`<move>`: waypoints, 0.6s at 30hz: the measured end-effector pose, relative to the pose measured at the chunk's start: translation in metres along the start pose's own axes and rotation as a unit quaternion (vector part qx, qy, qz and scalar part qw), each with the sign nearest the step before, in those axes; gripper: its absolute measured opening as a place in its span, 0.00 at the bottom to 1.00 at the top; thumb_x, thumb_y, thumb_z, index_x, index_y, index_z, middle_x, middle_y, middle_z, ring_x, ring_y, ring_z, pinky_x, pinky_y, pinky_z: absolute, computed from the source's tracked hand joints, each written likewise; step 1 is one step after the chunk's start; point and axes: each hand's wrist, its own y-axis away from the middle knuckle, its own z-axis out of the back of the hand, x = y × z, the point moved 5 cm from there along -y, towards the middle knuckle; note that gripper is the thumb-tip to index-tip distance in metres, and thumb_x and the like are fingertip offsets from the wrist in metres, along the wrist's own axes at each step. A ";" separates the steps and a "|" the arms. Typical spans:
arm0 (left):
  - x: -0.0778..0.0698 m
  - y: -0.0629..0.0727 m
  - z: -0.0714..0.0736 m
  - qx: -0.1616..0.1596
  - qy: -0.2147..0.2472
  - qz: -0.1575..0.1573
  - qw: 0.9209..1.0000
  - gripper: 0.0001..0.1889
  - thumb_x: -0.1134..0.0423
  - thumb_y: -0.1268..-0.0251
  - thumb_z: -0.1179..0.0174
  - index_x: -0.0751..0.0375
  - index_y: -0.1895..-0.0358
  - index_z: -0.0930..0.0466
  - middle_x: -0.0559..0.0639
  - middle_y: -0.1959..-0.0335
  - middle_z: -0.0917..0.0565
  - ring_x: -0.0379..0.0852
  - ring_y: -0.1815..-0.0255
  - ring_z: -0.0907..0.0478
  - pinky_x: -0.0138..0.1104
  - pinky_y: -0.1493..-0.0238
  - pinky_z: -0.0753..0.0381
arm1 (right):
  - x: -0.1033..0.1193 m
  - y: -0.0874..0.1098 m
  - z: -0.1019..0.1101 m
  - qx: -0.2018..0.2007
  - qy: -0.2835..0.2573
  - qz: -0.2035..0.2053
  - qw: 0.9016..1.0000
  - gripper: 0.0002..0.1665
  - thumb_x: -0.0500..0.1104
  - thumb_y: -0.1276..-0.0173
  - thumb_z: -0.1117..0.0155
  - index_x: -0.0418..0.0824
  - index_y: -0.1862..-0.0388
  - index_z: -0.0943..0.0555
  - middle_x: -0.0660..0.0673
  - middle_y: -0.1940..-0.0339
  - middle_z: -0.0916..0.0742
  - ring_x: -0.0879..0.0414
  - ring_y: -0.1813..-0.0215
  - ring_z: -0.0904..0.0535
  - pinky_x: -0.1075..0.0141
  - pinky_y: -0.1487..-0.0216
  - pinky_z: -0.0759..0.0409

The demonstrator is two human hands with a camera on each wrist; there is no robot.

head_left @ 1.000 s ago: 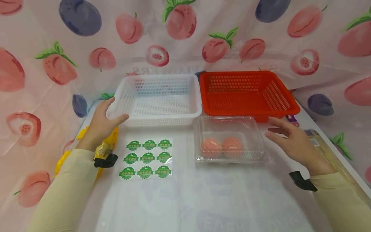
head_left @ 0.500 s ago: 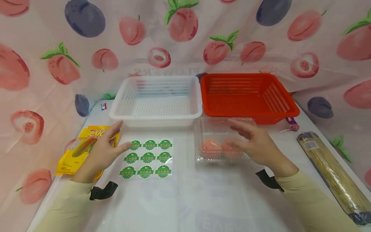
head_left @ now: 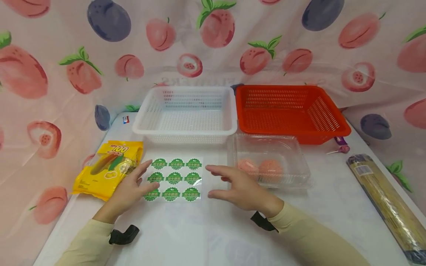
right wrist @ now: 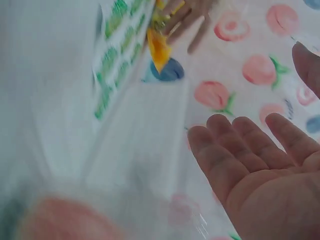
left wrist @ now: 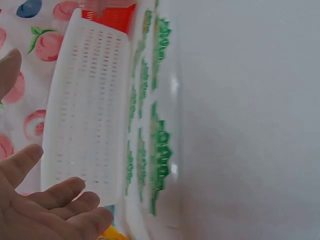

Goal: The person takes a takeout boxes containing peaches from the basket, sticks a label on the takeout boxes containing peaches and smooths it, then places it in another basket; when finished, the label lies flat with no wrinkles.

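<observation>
A clear sheet of round green stickers lies flat on the white table. At its left edge my left hand hovers with fingers spread, thumb over the lower left sticker. My right hand is just right of the sheet, its fingers extended toward it and holding nothing. Behind the right hand stands a clear plastic box with two round pink things in it. A yellow food bag marked 100 lies beside the left hand. In the left wrist view, the stickers appear at a steep slant.
At the back, a white basket and a red basket stand side by side. A long wrapped bundle of thin sticks lies along the right edge. Near it is a pink lollipop. A small red-and-blue packet lies at the back left.
My right hand has swept left from beyond the clear box, across its front, to the sticker sheet. My left hand has come down and nearer from beside the white basket.
</observation>
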 end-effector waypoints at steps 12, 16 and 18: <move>0.013 -0.007 -0.009 0.019 -0.038 0.063 0.997 0.48 0.42 0.35 0.35 0.52 0.19 0.52 0.70 0.22 0.49 0.71 0.24 0.51 0.62 0.29 0.46 | -0.021 -0.029 -0.057 0.093 0.038 -0.075 0.992 0.43 0.55 0.37 0.26 0.45 0.26 0.30 0.49 0.30 0.23 0.51 0.31 0.27 0.55 0.31 0.30; 0.014 -0.011 -0.010 0.015 -0.054 0.071 0.996 0.49 0.40 0.36 0.36 0.52 0.19 0.52 0.70 0.22 0.48 0.70 0.23 0.52 0.64 0.30 0.47 | -0.022 -0.039 -0.069 0.118 0.064 -0.084 0.987 0.44 0.55 0.37 0.26 0.45 0.25 0.30 0.49 0.30 0.24 0.52 0.30 0.28 0.58 0.30 0.32; 0.014 -0.013 -0.011 0.015 -0.060 0.075 0.995 0.50 0.38 0.36 0.36 0.52 0.19 0.52 0.69 0.22 0.47 0.70 0.23 0.52 0.65 0.30 0.47 | -0.023 -0.042 -0.073 0.126 0.073 -0.090 0.985 0.44 0.55 0.37 0.26 0.45 0.25 0.31 0.48 0.29 0.24 0.53 0.29 0.29 0.59 0.29 0.33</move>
